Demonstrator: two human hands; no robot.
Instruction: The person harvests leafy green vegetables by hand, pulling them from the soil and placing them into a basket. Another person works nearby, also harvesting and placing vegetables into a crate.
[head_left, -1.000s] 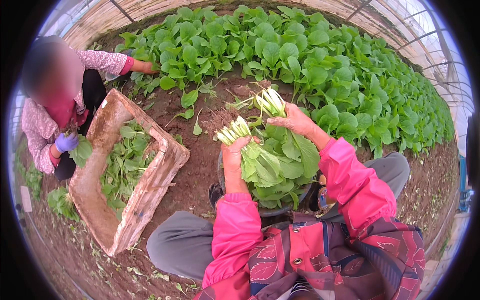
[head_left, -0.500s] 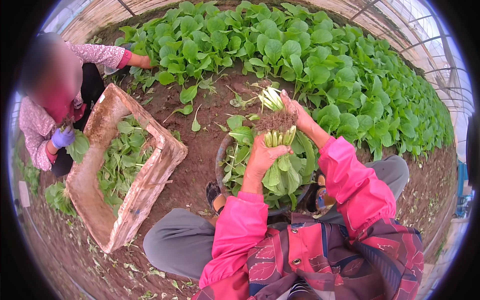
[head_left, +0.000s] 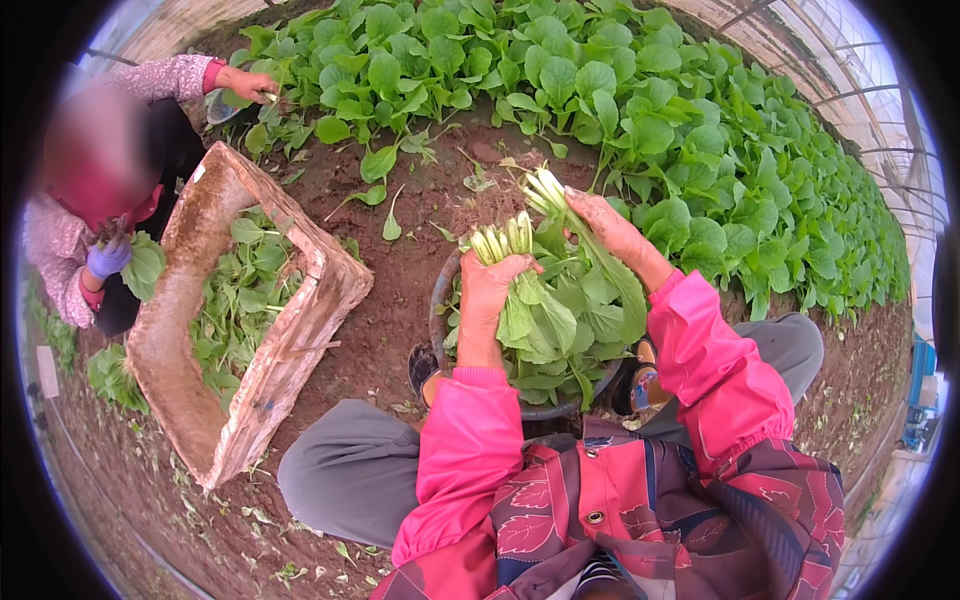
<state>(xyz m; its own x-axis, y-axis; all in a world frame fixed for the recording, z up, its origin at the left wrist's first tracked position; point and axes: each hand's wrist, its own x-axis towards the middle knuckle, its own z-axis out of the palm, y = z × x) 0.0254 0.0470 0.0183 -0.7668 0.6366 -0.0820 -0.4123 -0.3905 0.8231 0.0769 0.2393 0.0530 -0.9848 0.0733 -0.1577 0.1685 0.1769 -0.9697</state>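
A: What do the two hands have?

B: Each is closed on leafy greens. The left hand [head_left: 485, 305] is wrapped around one bunch [head_left: 545, 330], its pale stems and muddy roots poking out above the thumb, leaves spilling to the right.

A: And the right hand [head_left: 612, 230]?

B: It pinches a second bunch [head_left: 622, 290] by the stems, white ends tilted up and to the left, leaves drooping below the palm.

A: Where exactly are those bunches?

B: Both are held above a dark round basin [head_left: 437, 318], which has more greens in it and stands on the soil [head_left: 405, 270] between the person's shoes [head_left: 425, 368]. The root ends point toward the basin's far edge.

A: What's around it?

B: Left of the basin, a battered, pale crate [head_left: 335, 282] holds loose greens [head_left: 245, 310]. Beyond the basin's far edge, planted greens [head_left: 655, 135] grow thickly.

A: Anyone else?

B: A co-worker past the crate's left edge; a purple-gloved hand [head_left: 108, 258] holds greens, and a bare hand [head_left: 250, 86] reaches beside the planting's left edge.
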